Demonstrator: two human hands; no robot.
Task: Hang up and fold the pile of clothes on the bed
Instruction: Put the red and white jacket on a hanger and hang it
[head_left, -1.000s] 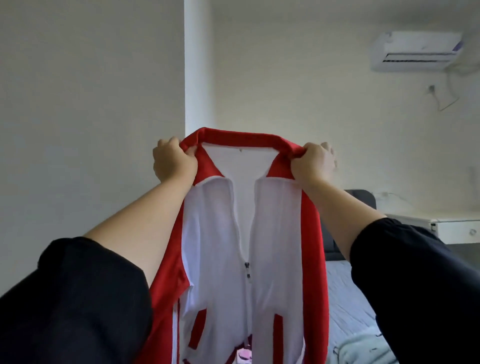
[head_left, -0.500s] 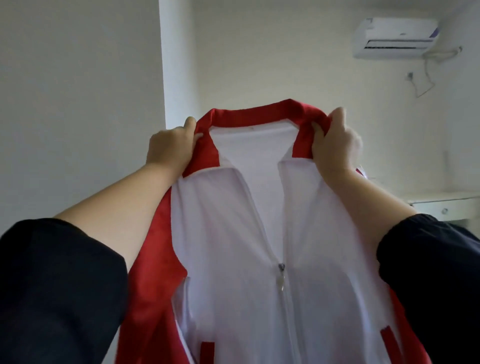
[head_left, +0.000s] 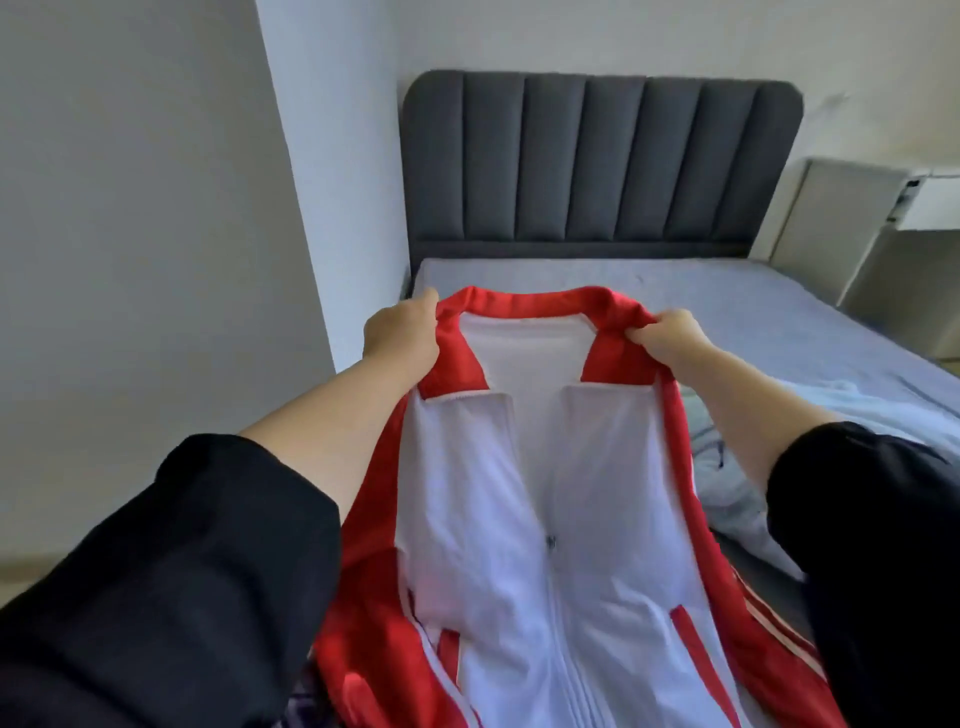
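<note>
A red and white zip jacket (head_left: 545, 493) is stretched out in front of me over the bed (head_left: 727, 301), front side up, zip partly closed. My left hand (head_left: 400, 332) grips the left end of its red collar. My right hand (head_left: 670, 338) pinches the right end of the collar. The jacket's lower part runs out of the bottom of the view. A light blue garment (head_left: 737, 467) lies crumpled on the bed to the right, partly hidden by my right arm.
A dark grey padded headboard (head_left: 602, 161) stands at the far end of the bed. A white wall corner (head_left: 322, 208) rises on the left. A white bedside unit (head_left: 883, 218) is at the right. A patterned purple cloth (head_left: 306, 706) shows at the bottom.
The jacket was held high against the wall; both hands have brought it down and forward over the bed, and my view has tilted down to the mattress and headboard.
</note>
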